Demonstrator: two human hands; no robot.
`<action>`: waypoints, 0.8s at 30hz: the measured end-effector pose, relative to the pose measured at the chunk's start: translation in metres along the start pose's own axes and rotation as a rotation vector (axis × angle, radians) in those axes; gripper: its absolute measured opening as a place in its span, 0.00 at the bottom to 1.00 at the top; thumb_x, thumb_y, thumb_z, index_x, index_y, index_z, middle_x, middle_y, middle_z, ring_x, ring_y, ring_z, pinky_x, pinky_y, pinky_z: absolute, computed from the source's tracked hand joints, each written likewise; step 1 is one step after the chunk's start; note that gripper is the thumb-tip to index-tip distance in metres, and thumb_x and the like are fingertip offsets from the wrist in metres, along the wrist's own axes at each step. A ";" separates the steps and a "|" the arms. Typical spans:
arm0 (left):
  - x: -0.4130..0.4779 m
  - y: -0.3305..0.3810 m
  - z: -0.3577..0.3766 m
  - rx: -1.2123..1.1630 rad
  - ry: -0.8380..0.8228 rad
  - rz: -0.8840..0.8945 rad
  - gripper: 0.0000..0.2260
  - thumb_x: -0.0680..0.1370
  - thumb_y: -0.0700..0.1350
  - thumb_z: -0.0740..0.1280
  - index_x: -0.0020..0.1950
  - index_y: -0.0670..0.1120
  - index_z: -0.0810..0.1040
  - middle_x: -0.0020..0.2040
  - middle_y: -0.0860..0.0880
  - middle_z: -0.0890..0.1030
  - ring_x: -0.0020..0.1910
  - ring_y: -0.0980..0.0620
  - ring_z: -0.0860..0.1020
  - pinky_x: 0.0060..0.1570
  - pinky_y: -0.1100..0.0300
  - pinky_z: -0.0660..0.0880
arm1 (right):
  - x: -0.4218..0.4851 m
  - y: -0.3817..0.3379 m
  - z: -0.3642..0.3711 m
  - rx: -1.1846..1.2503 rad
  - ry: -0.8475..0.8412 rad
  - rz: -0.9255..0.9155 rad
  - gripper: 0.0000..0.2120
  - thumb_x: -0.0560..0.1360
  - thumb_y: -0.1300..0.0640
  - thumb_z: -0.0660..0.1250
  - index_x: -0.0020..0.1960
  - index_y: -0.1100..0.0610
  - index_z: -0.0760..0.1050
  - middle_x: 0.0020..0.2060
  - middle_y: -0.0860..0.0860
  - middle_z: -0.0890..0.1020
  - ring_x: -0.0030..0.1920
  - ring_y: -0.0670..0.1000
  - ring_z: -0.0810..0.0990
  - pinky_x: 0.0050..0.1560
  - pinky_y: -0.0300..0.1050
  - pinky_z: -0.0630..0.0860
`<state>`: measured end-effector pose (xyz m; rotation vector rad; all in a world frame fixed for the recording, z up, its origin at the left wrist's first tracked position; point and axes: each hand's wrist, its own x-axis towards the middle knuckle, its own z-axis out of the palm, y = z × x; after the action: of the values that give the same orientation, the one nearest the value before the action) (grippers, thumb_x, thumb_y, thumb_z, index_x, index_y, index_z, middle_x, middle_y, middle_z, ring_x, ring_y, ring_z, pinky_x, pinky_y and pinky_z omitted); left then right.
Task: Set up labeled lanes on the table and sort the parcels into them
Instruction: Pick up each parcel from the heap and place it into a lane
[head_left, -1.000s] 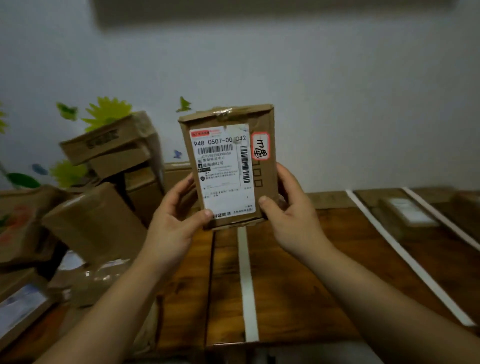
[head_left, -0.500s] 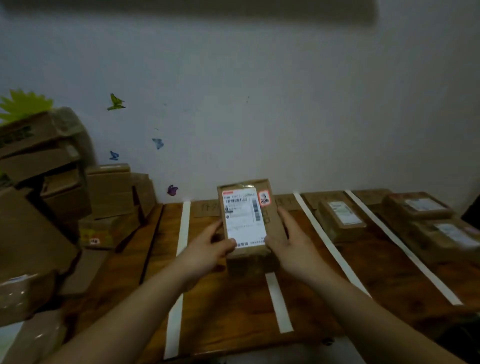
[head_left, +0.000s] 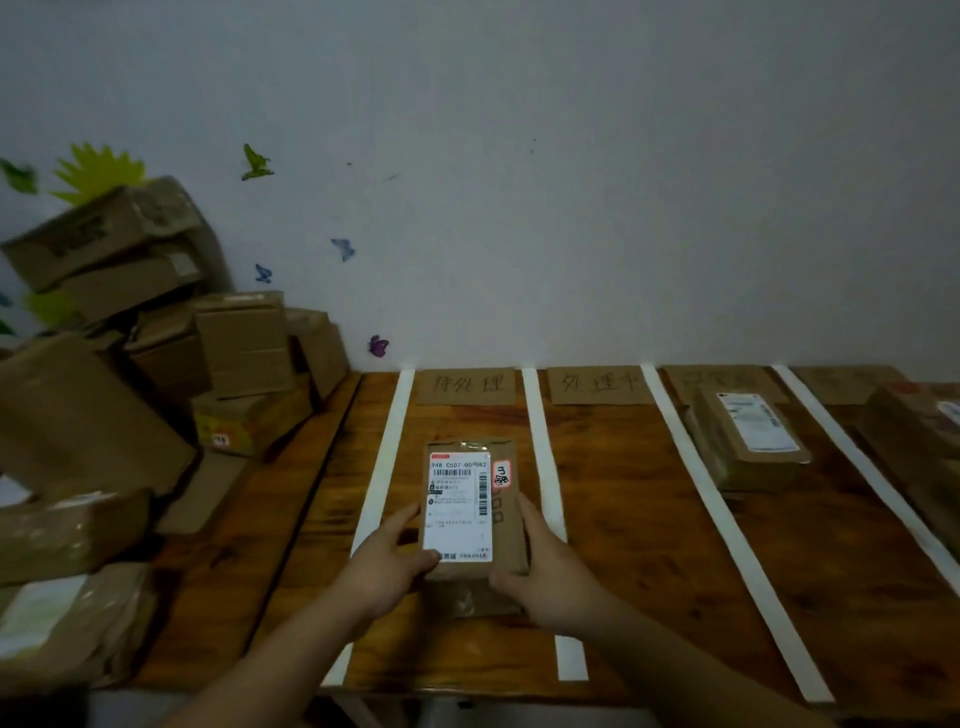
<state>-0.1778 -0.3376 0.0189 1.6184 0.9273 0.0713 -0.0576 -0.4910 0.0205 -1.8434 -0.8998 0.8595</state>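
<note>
Showing its shipping label (head_left: 457, 512), the cardboard parcel (head_left: 506, 525) is gripped by the left hand (head_left: 387, 569) and right hand (head_left: 550, 577) between two tape strips (head_left: 388, 452).

Four tape strips (head_left: 711, 509) run across the table (head_left: 649, 519) from its near edge toward the wall (head_left: 571, 208) behind, marking lanes side by side; label cards (head_left: 467, 384) lie at the lanes' far ends; the parcel (head_left: 467, 509) is in the leftmost lane, the left hand (head_left: 384, 569) gripping its left side, the right hand (head_left: 550, 571) its right; a second parcel (head_left: 743, 441) lies two lanes rightward; a third parcel (head_left: 914, 415) lies beyond the last strip; a pile of boxes (head_left: 130, 389) stands left of the table.
</note>
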 end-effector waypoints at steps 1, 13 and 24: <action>0.005 -0.005 -0.006 0.001 0.010 -0.003 0.29 0.77 0.37 0.66 0.74 0.53 0.62 0.58 0.52 0.77 0.51 0.55 0.78 0.47 0.57 0.80 | 0.009 0.000 0.007 0.003 -0.008 -0.002 0.39 0.73 0.51 0.70 0.69 0.31 0.45 0.61 0.32 0.70 0.63 0.38 0.70 0.63 0.37 0.70; 0.097 -0.002 -0.099 0.441 -0.207 0.232 0.36 0.79 0.45 0.64 0.73 0.64 0.42 0.72 0.58 0.66 0.70 0.56 0.67 0.63 0.65 0.66 | 0.134 -0.015 0.063 -0.127 0.088 0.116 0.30 0.76 0.56 0.67 0.70 0.39 0.55 0.67 0.42 0.70 0.70 0.46 0.67 0.63 0.38 0.69; 0.157 0.013 -0.126 0.489 -0.197 0.250 0.33 0.80 0.44 0.61 0.75 0.61 0.43 0.72 0.55 0.68 0.69 0.55 0.68 0.61 0.64 0.70 | 0.195 -0.024 0.062 -0.209 0.111 0.180 0.39 0.77 0.57 0.66 0.77 0.43 0.45 0.74 0.43 0.64 0.74 0.50 0.63 0.69 0.49 0.66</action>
<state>-0.1295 -0.1424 -0.0011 2.1461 0.6122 -0.1521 -0.0176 -0.2925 -0.0186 -2.1575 -0.7872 0.7861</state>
